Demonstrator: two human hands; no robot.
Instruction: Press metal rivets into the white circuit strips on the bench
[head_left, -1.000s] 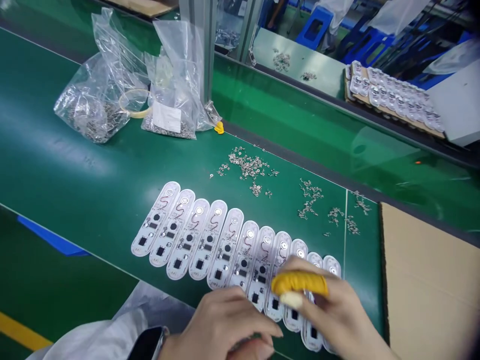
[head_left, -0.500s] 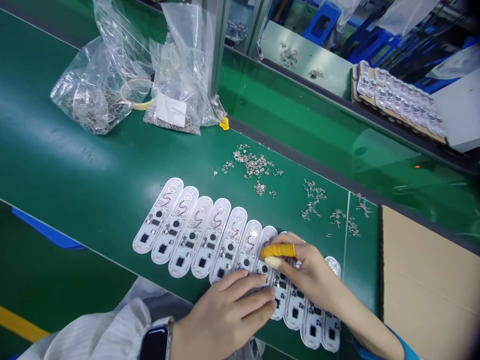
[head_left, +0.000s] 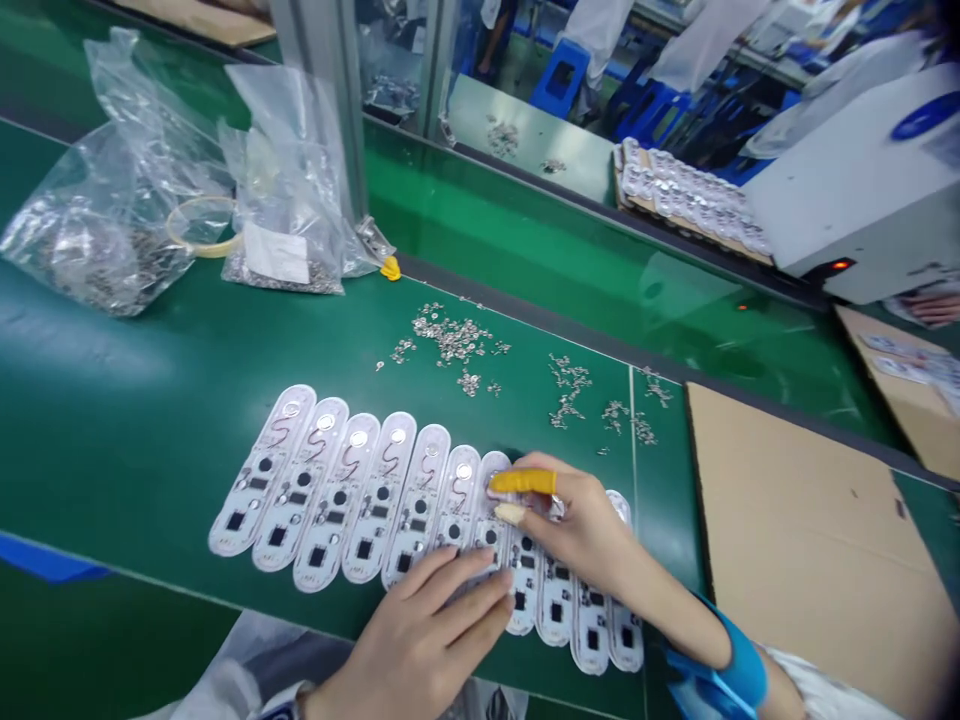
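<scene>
A slanting row of long white circuit-board strips with rounded ends (head_left: 325, 505) lies on the green bench. Each strip I can see fully has a dark square, a round black part, thin curled wires and a silvery disc near its far end. My left hand (head_left: 431, 625) rests palm down across the near part of the middle strips, fingers stretched out. Over the far end of a strip is my right hand (head_left: 574, 505), with a yellow cot on the index finger and a pale one on the thumb. Those two tips close together at the disc; whatever is between them is hidden.
Loose small metal parts (head_left: 454, 340) lie beyond the row, with more clusters (head_left: 570, 385) farther right. Clear bags of metal parts (head_left: 112, 265) and a tape roll (head_left: 202, 228) stand at left. Flat cardboard (head_left: 802, 510) covers the right side. A metal post (head_left: 322, 110) rises behind.
The camera view has swung right, so the bench items appear farther left. Both hands stay at about the same place on the row, the right fingertips still at the strip's far end.
</scene>
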